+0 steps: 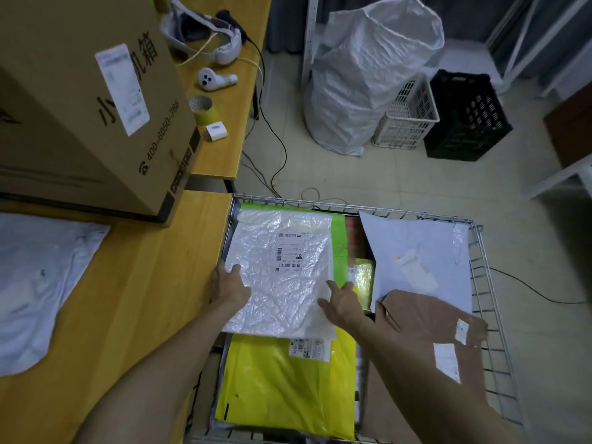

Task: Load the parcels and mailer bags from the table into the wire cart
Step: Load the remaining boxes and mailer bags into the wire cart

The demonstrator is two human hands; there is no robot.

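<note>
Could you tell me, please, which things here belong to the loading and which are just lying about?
Job: crinkled white plastic mailer bag touched by the left hand and right hand; silver wire cart; yellow plastic mailer bag; brown cardboard parcel; large cardboard box and smooth white mailer bag on the wooden table.
Lying about: white headset; yellow tape roll; white woven sack; black plastic crate.

The crinkled mailer bag (pixel 282 283) is white (its label (pixel 289 251) white with black barcodes), the lower mailer bag (pixel 285 389) bright yellow, the far bag (pixel 339 233) green, the parcel (pixel 426 318) brown.

Wooden table (pixel 144 283): cardboard box (pixel 80 107), white mailer (pixel 41 283), perhaps tape (pixel 205 111).
</note>
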